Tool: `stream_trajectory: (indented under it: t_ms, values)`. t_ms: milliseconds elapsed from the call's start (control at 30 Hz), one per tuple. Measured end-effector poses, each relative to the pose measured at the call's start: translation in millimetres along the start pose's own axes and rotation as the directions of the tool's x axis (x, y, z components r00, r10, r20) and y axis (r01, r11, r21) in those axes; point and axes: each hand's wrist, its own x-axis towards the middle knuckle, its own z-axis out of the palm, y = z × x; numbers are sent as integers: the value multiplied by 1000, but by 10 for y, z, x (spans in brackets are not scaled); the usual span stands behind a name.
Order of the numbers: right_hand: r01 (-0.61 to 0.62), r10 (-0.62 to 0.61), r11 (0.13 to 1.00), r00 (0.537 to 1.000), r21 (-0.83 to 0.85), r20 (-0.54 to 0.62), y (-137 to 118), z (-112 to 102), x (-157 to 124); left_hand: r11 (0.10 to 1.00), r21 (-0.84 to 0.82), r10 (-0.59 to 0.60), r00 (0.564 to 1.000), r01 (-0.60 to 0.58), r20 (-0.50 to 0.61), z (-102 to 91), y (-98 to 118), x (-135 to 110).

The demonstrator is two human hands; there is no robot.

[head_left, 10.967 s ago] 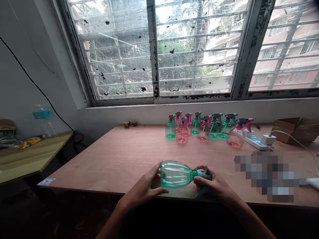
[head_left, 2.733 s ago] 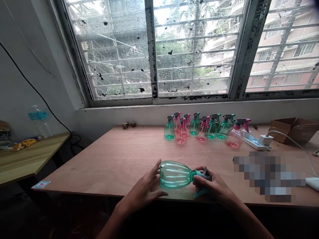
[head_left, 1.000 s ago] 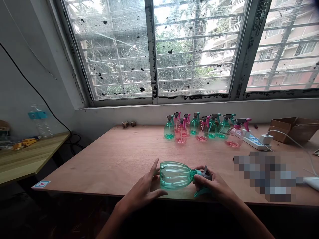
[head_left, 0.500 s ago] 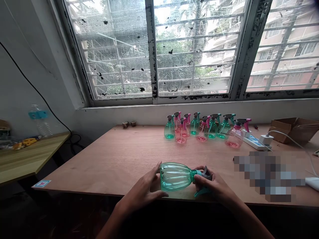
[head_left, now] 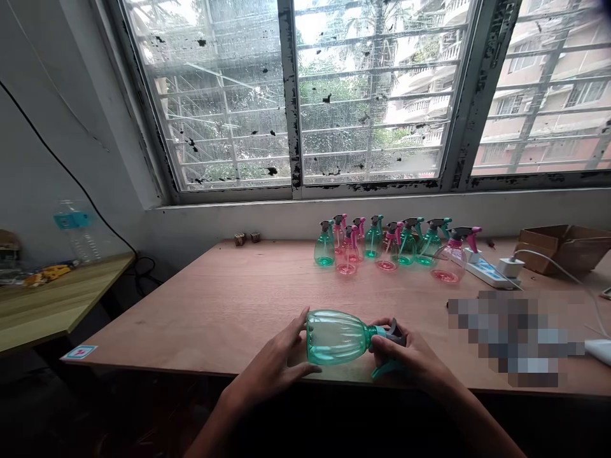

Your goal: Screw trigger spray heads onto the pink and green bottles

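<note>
Between hands (head_left: 274, 367), ribbed green bottle (head_left: 337, 337), tapered, translucent

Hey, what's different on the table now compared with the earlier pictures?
Very little. The index finger of the left hand has come slightly nearer the base of the green spray bottle than a second ago. I see nothing newly grasped or released: the right hand still holds that bottle sideways by its spray head. The standing spray bottles stayed put.
</note>
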Motion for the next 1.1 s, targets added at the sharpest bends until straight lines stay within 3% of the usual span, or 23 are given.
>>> stream_trajectory:
  t_ms: [167,433,600,833,1100]
  values:
    - [4,-4,1000,1000,0,-9,10,-1,8,997,-70,-20,998,24,59,-7,-3,-3]
    - [5,-5,1000,1000,-20,-12,-21,3,1,998,-45,-44,999,45,10,4,-7,-5]
    - [7,-7,1000,1000,-17,-1,-10,6,5,996,-71,-41,998,44,46,5,-9,-7]
    - [5,-5,999,1000,-37,3,-30,3,1,998,44,-50,999,50,-5,-1,-14,-2]
    - [4,-4,999,1000,-35,4,-40,15,-4,998,38,-59,998,59,2,-9,35,-6]
